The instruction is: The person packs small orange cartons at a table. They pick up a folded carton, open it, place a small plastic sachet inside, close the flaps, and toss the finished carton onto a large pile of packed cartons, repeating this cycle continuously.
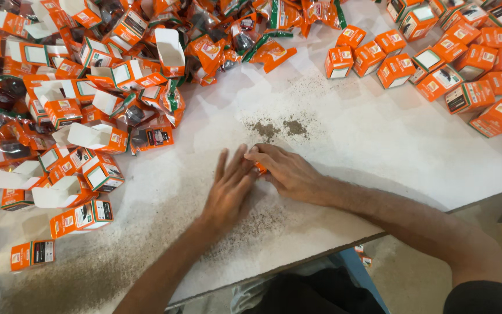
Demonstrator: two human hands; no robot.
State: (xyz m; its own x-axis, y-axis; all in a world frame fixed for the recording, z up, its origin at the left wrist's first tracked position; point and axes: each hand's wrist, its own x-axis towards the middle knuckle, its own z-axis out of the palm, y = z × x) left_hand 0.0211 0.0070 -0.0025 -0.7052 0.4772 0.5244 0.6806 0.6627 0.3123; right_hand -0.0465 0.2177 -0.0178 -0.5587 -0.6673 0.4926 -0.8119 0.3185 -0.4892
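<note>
Both hands rest low on the white table near its front edge. My left hand lies flat with fingers stretched out. My right hand lies beside it, fingers curled over a small orange item, of which only a sliver shows between the two hands. The fingertips of both hands touch. Whether the item is a packet or a box I cannot tell.
Open orange-and-white small boxes and clear sachets are heaped at the left and back. Closed orange boxes lie grouped at the right back. Dark powder spill marks the table just beyond the hands. The table's front edge runs below my forearms.
</note>
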